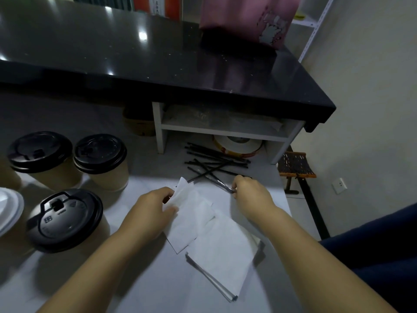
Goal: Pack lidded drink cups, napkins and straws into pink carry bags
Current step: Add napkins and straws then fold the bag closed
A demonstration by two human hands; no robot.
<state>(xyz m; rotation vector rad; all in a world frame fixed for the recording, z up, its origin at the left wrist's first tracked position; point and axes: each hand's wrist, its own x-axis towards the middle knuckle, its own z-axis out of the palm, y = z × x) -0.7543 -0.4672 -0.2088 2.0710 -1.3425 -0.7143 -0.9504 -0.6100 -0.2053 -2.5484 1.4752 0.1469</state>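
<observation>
The left hand (153, 213) is pinching a limp, light napkin (188, 208) by its edge beside the desk's (146, 281) napkin stack (225, 256), while the right hand (250, 195) is pinching a stiff, probably slippery black straw (220, 183) near its end.

Both arms show bare along their whole visible length, from the left hand (155, 213) and the right hand (250, 193) back over wrists and forearms to the lower edge of the view, uncovered throughout. Beside the right forearm, at the lower right, lies a broad stretch of dark navy cloth (372, 249), plain and unpatterned with soft folds — the person's clothing, though which garment it is cannot be told.
</observation>
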